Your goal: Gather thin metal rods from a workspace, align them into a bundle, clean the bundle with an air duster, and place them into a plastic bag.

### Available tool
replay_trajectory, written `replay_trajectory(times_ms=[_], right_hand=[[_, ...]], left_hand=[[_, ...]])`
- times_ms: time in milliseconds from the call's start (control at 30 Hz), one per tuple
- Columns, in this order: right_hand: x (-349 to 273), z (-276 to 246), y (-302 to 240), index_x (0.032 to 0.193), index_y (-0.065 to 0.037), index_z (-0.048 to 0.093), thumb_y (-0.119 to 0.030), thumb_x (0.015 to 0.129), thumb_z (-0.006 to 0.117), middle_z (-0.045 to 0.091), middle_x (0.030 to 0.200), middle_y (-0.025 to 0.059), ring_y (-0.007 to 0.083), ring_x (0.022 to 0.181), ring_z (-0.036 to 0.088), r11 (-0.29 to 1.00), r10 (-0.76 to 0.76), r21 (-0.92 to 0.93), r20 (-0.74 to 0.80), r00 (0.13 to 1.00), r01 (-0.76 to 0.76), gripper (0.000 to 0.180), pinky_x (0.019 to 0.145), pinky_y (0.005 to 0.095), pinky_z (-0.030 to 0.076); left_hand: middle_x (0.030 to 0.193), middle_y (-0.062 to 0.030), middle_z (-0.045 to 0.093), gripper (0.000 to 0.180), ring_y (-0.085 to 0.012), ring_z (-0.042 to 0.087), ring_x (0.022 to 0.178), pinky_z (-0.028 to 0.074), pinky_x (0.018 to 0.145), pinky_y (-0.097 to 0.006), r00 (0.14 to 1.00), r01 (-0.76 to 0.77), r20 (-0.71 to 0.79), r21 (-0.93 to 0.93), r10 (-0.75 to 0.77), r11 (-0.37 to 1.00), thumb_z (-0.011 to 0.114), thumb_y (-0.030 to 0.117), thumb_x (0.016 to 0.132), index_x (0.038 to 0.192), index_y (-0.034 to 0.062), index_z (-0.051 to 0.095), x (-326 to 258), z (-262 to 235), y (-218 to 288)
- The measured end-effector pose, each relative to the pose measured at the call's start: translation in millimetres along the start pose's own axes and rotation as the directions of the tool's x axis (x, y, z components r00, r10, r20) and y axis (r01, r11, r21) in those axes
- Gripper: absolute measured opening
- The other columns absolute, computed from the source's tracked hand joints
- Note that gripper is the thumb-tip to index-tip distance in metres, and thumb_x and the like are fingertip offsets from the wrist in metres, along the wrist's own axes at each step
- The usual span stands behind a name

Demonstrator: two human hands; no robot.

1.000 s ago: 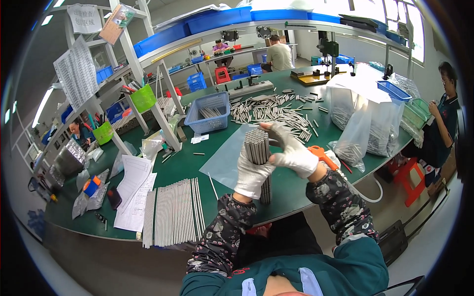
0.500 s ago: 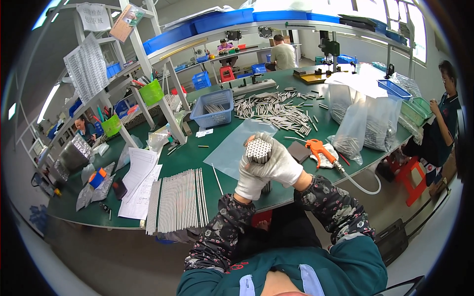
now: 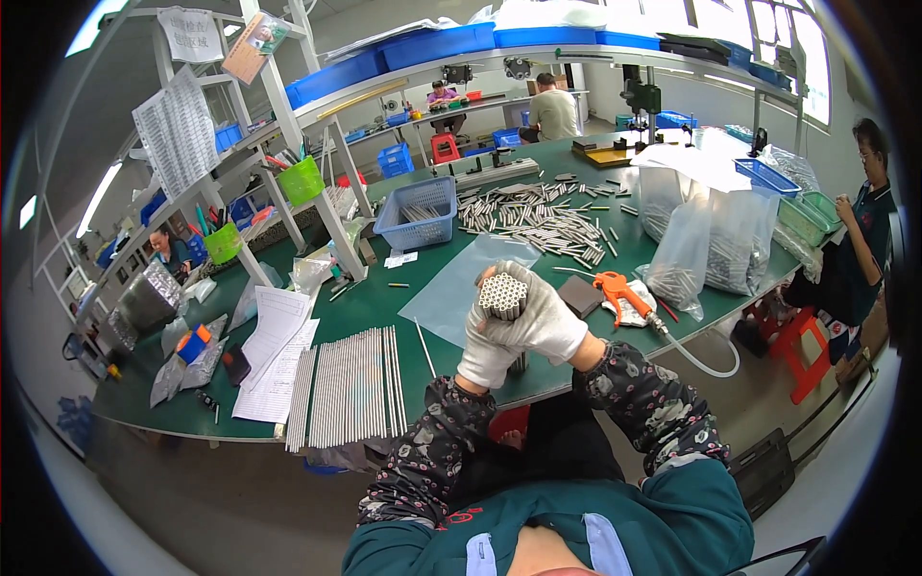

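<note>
Both my hands, in whitish work gloves, are wrapped around a bundle of short metal tubes. The bundle stands upright, its open tube ends facing up in a honeycomb pattern. My left hand closes on its left and near side, and my right hand closes on its right side with fingers across the front. Below the hands, the lower end of the bundle shows a little. Under and behind them lies a clear plastic sheet. A row of long metal rods lies to the left, with one single rod apart from it.
Loose short tubes are heaped beyond the sheet, beside a blue basket. To the right lie a dark block, an orange air gun with a hose, and filled plastic bags. Papers lie left. A person is at the right.
My hands keep the same grip on the tube bundle, in nearly the same place. The view has shifted very slightly.
</note>
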State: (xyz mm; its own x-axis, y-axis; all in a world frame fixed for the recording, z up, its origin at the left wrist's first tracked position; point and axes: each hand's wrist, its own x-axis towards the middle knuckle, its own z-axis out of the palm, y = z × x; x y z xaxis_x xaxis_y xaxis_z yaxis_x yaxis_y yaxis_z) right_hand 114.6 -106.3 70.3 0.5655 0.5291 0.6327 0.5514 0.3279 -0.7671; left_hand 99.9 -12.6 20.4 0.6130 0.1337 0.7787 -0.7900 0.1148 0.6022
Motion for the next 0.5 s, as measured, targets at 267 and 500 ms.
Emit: replay_trajectory(times_ms=[267,500], right_hand=[[1.4,-0.6,1.4,0.099,-0.002,0.049,-0.009,0.063,0.072,0.054,0.085,0.0044,0.0081,0.078,0.052,1.0,0.007,0.001,-0.01,1.0,-0.006,0.044,0.071,0.0244,0.045],[4.2,-1.0,1.2,0.099,-0.004,0.049,-0.009,0.063,0.071,0.055,0.083,0.0038,0.0079,0.077,0.052,1.0,0.002,0.024,0.0,1.0,-0.002,0.042,0.071,0.0242,0.045]], left_hand=[[0.101,-0.0007,0.053,0.061,-0.0103,0.053,0.089,0.046,0.077,-0.024,1.0,0.023,0.003,-0.008,-0.023,1.0,0.072,0.004,0.065,0.116,0.006,0.04,0.1,-2.0,-2.6],[0.1,-0.0007,0.053,0.059,-0.0102,0.053,0.089,0.046,0.078,-0.024,0.999,0.049,0.004,-0.023,-0.049,0.999,0.072,0.003,0.065,0.115,0.0054,0.04,-0.4,-8.5,-13.0]])
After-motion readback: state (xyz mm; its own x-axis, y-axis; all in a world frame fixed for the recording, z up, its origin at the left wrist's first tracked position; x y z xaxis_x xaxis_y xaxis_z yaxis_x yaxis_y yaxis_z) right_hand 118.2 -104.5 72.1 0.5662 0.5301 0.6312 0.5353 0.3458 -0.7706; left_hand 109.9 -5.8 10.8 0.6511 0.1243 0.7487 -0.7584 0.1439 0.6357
